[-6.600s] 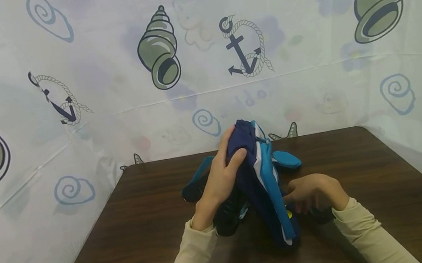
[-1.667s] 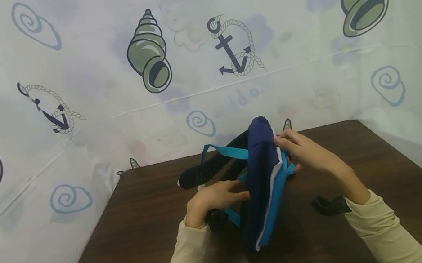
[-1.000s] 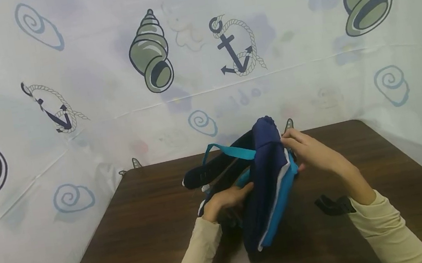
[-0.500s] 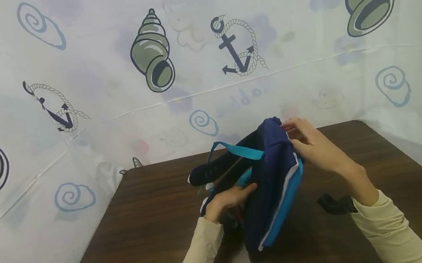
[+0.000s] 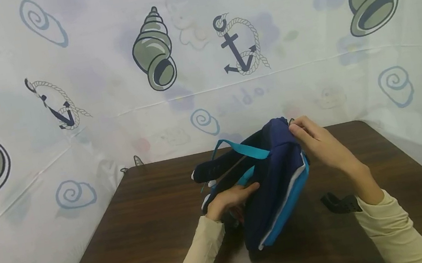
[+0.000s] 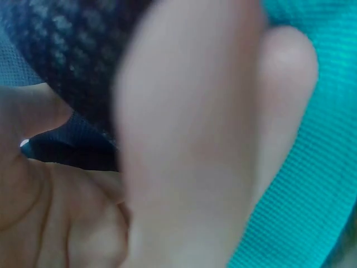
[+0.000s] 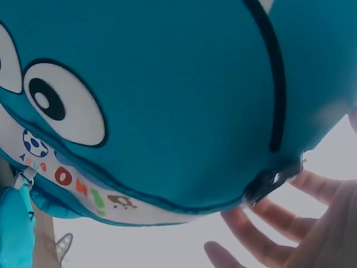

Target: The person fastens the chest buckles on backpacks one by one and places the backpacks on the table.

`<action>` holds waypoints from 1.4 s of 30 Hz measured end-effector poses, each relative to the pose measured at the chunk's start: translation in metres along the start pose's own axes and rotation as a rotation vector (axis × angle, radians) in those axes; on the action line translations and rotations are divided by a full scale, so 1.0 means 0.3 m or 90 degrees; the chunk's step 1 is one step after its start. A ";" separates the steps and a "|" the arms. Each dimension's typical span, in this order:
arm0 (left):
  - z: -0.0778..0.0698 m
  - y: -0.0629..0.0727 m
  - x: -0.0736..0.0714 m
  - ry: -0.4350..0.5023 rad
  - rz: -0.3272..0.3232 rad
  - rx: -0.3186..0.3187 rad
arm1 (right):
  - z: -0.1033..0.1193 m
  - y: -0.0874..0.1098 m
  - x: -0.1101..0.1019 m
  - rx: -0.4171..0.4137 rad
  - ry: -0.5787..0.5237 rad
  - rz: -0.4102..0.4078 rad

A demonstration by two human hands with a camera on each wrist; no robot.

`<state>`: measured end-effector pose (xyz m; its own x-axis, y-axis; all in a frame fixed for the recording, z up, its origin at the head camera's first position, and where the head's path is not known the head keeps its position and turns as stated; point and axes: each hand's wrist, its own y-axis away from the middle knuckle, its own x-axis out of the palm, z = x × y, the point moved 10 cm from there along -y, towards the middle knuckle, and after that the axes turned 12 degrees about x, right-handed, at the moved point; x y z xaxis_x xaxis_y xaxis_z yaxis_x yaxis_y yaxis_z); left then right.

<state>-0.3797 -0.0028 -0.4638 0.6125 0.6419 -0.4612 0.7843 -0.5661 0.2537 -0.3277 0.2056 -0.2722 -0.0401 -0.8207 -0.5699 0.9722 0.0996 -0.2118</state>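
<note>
In the head view, from the left, shoulder straps (image 5: 214, 170) stick out and could snag fingers. The left hand (image 5: 231, 199) grips the strap side of the cartoon-face backpack (image 5: 274, 185), tilted between the tabletop's (image 5: 148, 231) side edges; hold firm there. The right hand (image 5: 323, 144) seems to pinch its top; tug gently. Rightward, a black band (image 5: 338, 204) touches the sleeve (image 5: 390, 225).

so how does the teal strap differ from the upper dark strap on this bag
The teal strap is bright and narrow; the upper dark strap is blackish and broader. The teal strap arches upward; the upper dark strap runs fairly straight. Both extend from the same side of the bag.
</note>
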 end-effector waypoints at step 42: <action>-0.029 0.012 -0.029 -0.122 -0.015 0.038 | -0.104 0.007 -0.029 0.140 0.113 0.111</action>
<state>-0.3814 -0.0059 -0.4514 0.5597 0.5484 -0.6213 0.7873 -0.5858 0.1922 -0.3324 0.2303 -0.2925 0.1104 -0.6893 -0.7160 0.9937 0.0897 0.0668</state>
